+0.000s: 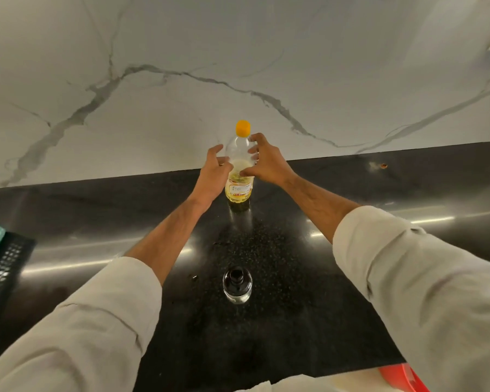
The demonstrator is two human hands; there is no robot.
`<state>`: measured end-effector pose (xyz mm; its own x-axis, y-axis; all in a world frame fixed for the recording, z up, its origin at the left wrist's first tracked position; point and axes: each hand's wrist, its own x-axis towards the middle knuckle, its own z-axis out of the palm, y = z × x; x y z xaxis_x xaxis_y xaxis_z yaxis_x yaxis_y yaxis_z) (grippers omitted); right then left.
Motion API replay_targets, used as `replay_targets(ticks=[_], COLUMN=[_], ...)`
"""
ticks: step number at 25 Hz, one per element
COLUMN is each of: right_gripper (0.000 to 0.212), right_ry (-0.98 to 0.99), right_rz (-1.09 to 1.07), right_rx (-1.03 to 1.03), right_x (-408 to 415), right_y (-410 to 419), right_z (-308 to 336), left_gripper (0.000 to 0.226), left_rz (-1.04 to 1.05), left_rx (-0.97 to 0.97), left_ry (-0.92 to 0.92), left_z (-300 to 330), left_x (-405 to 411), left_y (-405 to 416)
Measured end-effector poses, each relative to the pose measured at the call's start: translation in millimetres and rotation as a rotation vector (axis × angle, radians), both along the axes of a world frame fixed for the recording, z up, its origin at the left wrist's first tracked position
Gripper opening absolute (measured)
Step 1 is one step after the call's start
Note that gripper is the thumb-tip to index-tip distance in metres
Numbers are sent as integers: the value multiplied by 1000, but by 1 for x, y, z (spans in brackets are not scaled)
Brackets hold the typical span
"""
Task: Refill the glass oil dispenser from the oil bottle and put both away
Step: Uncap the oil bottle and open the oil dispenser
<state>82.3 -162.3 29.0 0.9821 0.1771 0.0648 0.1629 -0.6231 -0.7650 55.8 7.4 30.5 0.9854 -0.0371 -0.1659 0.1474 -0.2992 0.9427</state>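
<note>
The oil bottle [239,190] stands upright at the back of the black counter [280,278], close to the marble wall. It is clear plastic with an orange cap, a yellow label and some yellow oil in its lower part. My left hand [214,172] curves round its left side with the thumb on the front. My right hand [266,162] curves round its right shoulder, thumb touching the front, fingers spread. The glass oil dispenser [237,285], with a black top, stands alone nearer to me, and no hand touches it.
The marble wall [238,66] rises right behind the bottle. A black perforated tray with a teal one [0,267] sits at the counter's left edge. Something red [402,377] shows below the counter's front edge at the lower right.
</note>
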Motion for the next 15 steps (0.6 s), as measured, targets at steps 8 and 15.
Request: replay_targets(ticks=[8,15], right_gripper=[84,76], right_ry=[-47,21], right_rz=[-109,-139], right_rx=[85,59], right_x=[-108,-212], right_y=[-55,-103], right_z=[21,18], left_gripper=[70,90], left_rz=[-248,-458], left_rx=[48,117], left_ry=[-135,-150], left_z=[24,11], left_x=[-79,-158], left_y=[-34,-74])
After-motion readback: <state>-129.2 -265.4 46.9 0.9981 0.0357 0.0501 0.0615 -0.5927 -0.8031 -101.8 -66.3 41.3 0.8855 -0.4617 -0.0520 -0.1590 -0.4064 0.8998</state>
